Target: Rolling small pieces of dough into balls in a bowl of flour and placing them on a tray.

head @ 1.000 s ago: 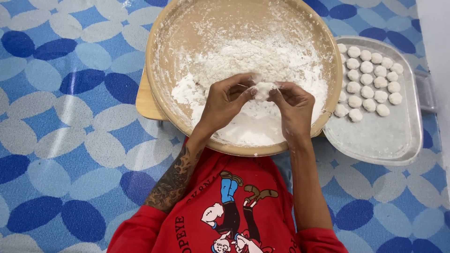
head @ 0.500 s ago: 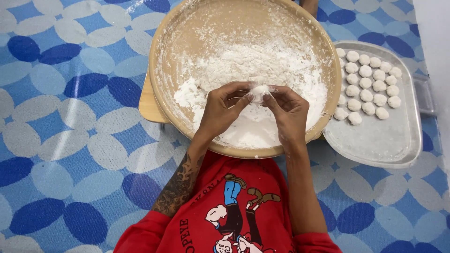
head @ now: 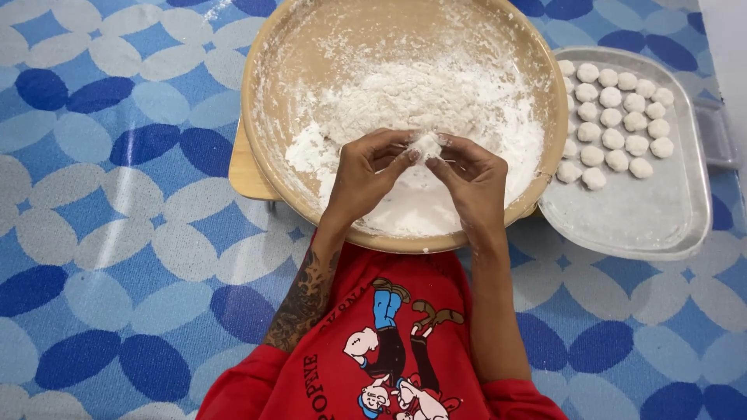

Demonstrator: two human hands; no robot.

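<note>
A small white dough lump sits pinched between the fingertips of both hands, over the flour. The left hand curls nearly closed, thumb and fingers gripping the lump's left side; the right hand does the same from the right. Under them lies a wide tan bowl of white flour. Right of the right hand, a grey tray carries rows of white balls. A blue-patterned mat lies left of the left hand.

Both hands pinching dough lump, floury wooden bowl, tray of dough balls
</note>
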